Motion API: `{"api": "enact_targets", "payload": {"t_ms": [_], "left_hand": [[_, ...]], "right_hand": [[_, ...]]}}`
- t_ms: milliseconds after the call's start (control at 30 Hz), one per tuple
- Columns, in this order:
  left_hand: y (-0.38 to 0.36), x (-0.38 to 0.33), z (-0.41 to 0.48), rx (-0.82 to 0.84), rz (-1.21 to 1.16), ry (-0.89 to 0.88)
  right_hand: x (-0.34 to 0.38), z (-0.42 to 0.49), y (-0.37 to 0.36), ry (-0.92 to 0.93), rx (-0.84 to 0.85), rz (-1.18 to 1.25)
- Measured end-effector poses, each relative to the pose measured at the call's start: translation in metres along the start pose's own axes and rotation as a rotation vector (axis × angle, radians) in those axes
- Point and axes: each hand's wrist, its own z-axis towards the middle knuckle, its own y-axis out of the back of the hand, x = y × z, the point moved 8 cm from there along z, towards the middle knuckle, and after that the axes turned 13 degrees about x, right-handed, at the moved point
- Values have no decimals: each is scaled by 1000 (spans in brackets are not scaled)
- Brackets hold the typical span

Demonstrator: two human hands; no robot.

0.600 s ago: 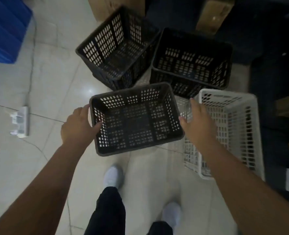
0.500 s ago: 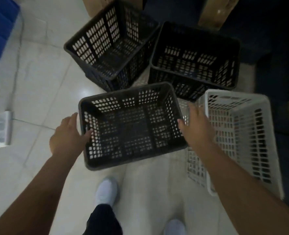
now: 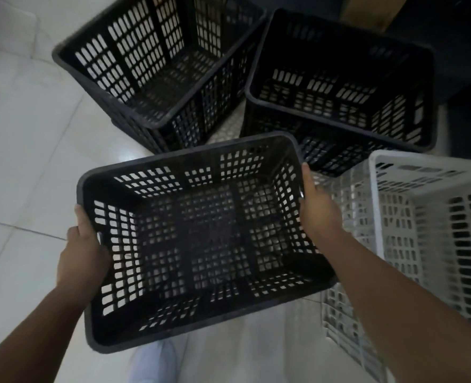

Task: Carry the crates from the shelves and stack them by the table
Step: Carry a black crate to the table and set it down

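I hold an empty black slotted crate (image 3: 201, 239) in front of me above the tiled floor. My left hand (image 3: 81, 254) grips its left rim and my right hand (image 3: 315, 210) grips its right rim. Beyond it, two more black crates stand on the floor: one tilted at the far left (image 3: 157, 62), one at the far right (image 3: 339, 87). A white crate (image 3: 427, 225) stands to my right, close beside the held crate.
White glossy floor tiles (image 3: 21, 150) spread to the left. A cardboard box (image 3: 372, 9) and dark furniture sit at the top right behind the crates. My white shoe (image 3: 154, 363) shows below the held crate.
The held crate now fills more of the view and sits nearer the two black crates. The view has moved forward; the blue bin and white floor object have left the frame.
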Motion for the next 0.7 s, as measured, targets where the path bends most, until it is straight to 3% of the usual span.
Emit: {"api": "enact_targets", "payload": {"t_ms": [267,467,700], "left_hand": [[87,-14,-64,7,42,-95],[233,-65,-160,-52,11,-232],[396,-153,-271,-29,37,-550]], "right_hand": [[-8,-104,49,69,-52,253],[-7,-247,162,-17,-118,404],[-15,-444,305,-162,-251,604]]}}
